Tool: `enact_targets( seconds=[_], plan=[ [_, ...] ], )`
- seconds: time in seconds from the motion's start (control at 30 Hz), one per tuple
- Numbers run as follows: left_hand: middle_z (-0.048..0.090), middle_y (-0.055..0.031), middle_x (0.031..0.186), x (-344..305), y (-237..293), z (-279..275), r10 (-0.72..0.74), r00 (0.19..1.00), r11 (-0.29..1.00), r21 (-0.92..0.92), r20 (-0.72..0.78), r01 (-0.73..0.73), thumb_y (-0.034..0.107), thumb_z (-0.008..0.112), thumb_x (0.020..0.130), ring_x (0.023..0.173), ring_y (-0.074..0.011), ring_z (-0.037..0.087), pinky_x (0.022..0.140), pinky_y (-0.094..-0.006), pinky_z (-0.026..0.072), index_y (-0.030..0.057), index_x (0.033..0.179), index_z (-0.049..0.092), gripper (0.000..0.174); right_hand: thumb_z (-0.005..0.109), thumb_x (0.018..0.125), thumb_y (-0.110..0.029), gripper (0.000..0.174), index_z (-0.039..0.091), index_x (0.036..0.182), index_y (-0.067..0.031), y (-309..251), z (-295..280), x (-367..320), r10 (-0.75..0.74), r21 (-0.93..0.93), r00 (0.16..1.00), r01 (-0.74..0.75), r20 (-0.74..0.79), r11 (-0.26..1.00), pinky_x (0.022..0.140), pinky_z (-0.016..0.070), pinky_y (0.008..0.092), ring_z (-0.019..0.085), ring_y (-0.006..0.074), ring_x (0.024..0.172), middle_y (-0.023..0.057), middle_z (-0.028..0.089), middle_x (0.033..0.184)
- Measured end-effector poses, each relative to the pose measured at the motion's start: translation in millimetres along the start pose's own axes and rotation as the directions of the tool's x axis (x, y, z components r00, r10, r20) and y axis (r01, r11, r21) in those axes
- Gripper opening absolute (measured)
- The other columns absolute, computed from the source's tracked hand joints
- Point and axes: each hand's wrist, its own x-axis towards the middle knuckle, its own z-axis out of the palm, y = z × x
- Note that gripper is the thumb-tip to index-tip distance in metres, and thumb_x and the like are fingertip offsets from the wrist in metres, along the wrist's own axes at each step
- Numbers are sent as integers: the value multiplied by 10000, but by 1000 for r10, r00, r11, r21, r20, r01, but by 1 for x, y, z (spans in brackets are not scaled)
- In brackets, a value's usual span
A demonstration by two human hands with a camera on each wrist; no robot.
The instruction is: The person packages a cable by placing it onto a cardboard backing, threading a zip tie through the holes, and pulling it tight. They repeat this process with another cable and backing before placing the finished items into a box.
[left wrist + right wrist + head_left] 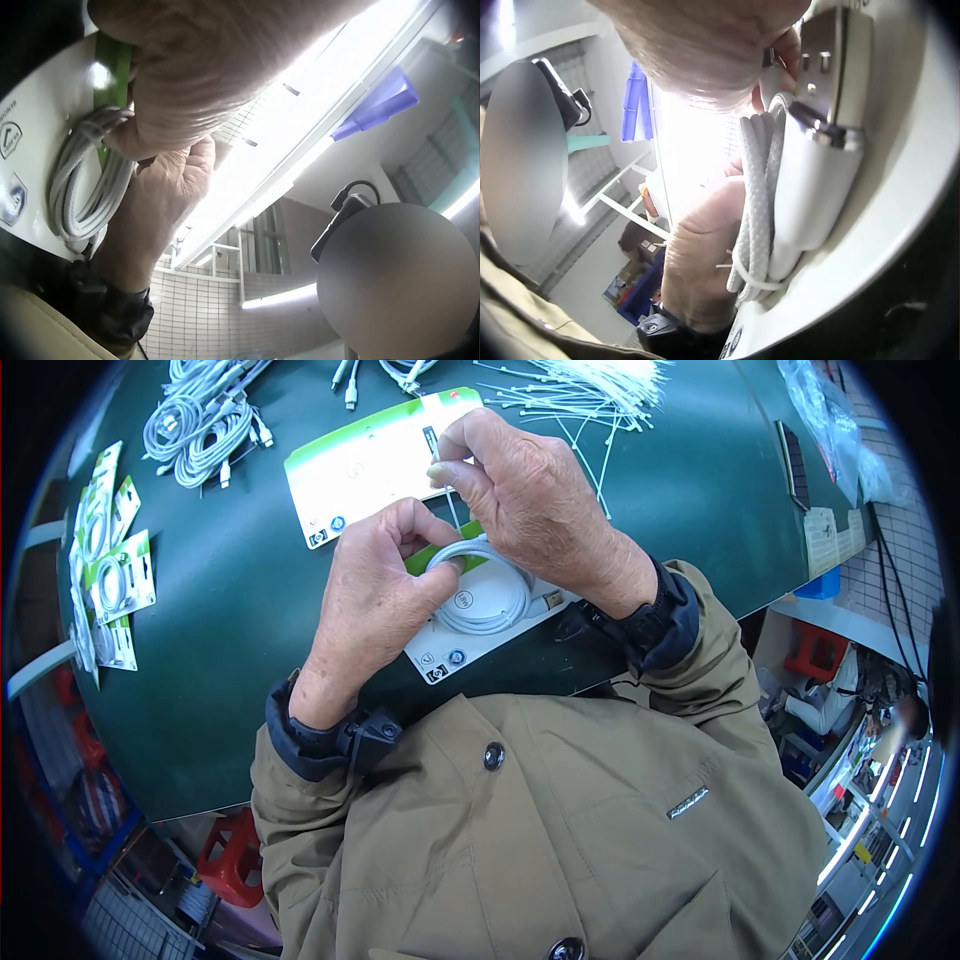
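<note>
A white cable coil [476, 626] lies on a white and green packaging card [447, 644] in front of the person. My left hand [372, 588] holds the coil at its far left side, thumb inside the ring and index finger bent over the green part. Above it my right hand [535, 485] pinches a thin white strip [452, 508], like a cable tie, that runs down to the coil. The cable's USB plug [826, 67] sits beside the loops, close to the card. A thin tie [756, 279] circles the loops in the right wrist view.
Another green and white card [360, 460] lies just beyond the hands. Loose cables [205, 435] are heaped at the back left, cable ties [600, 390] at the back. Packaged cables [112, 585] lie along the left; a phone [793, 465] and plastic bags [825, 430] are at the right.
</note>
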Motion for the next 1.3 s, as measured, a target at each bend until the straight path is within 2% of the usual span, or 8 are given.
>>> enact_targets(
  seconds=[0.23, 0.5, 0.6, 0.7, 0.8, 0.97, 1.07, 1.3],
  plan=[
    [757, -64, 1001, 0, 2, -2, -10, 1000, 1000, -6, 18, 10, -58, 699, 815, 998, -125, 717, 1006, -325, 570, -23, 1004, 696, 192, 761, 951, -128, 127, 710, 1043, -57, -5, -5, -1, -3, 172, 995, -14, 99, 985, 718, 587, 415, 735, 328, 822, 124, 729, 909],
    [731, -78, 893, 1, -8, 1, 96, 995, 993, -66, -39, -99, -23, 721, 810, 819, -100, 661, 777, -280, 557, -45, 966, 715, 158, 815, 889, -129, 117, 795, 1001, -104, -11, -19, 2, -124, 139, 987, 109, 104, 984, 734, 568, 397, 688, 292, 806, 60, 704, 879],
    [712, -63, 855, 1, -5, -1, 84, 996, 994, -74, -29, -85, -20, 722, 809, 790, -94, 634, 736, -281, 539, -40, 951, 712, 144, 794, 906, -74, 112, 800, 1017, -86, -12, -25, 3, -91, 233, 986, 58, 136, 971, 684, 568, 357, 708, 238, 757, 57, 735, 873],
    [699, -55, 836, 1, -8, -2, 69, 997, 996, -52, -30, -71, -8, 737, 817, 779, -93, 619, 718, -280, 526, -37, 934, 703, 125, 762, 925, -17, 140, 806, 1048, -67, -21, -38, 4, 89, 354, 960, -182, 264, 918, 631, 560, 312, 721, 171, 711, 69, 771, 883],
    [693, -53, 838, 2, -10, -4, 75, 997, 997, -21, -15, -76, 14, 759, 834, 771, -92, 612, 712, -273, 520, -37, 943, 692, 137, 738, 935, 20, 172, 804, 1081, -43, -23, -46, 5, 99, 372, 898, -275, 428, 886, 600, 552, 287, 726, 129, 694, 94, 792, 908],
    [727, -62, 922, 3, -7, -5, 65, 998, 995, -81, -3, -65, 30, 772, 860, 842, -95, 657, 818, -274, 548, -37, 1013, 681, 190, 757, 920, -28, 143, 806, 1051, -58, -22, -45, 3, 16, 389, 871, -236, 491, 890, 746, 570, 386, 712, 303, 812, 132, 731, 897],
    [766, -73, 1016, 3, 1, -5, 34, 999, 994, -105, 9, -33, 0, 751, 866, 954, -101, 713, 960, -289, 572, -33, 1073, 687, 219, 749, 890, 65, 263, 805, 1117, -55, -16, -47, 3, -26, 366, 875, -175, 484, 914, 693, 560, 327, 714, 173, 820, 76, 743, 930],
    [755, -85, 952, 0, -1, -10, 60, 998, 995, -82, 11, -59, 2, 700, 854, 865, -114, 693, 863, -283, 582, -62, 1073, 753, 234, 793, 844, 70, 233, 821, 1022, -79, -20, -45, 2, 63, 422, 910, -250, 409, 872, 691, 550, 326, 686, 188, 789, 64, 717, 882]
  ],
)
